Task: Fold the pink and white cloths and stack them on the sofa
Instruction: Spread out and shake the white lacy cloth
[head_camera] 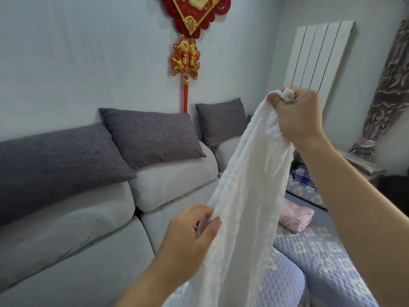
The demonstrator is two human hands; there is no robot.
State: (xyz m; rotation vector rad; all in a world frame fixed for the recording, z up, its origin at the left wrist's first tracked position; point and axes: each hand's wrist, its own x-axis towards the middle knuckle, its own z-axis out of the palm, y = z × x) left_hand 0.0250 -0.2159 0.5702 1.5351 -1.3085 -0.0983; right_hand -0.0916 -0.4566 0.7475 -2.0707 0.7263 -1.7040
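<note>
A white cloth (247, 196) hangs in the air in front of me, long and bunched. My right hand (298, 114) grips its top end in a fist, raised high at the right. My left hand (194, 231) pinches the cloth's left edge lower down, fingers curled round it. A folded pink cloth (295, 216) lies on the quilted sofa seat (321, 251) behind the white cloth, partly hidden by it.
The grey sofa (88, 240) runs along the wall with dark grey cushions (152, 136) on its back. A blue checked cloth (303, 176) lies at the far end. A radiator (318, 56), a curtain (389, 89) and a red wall ornament (188, 41) stand behind.
</note>
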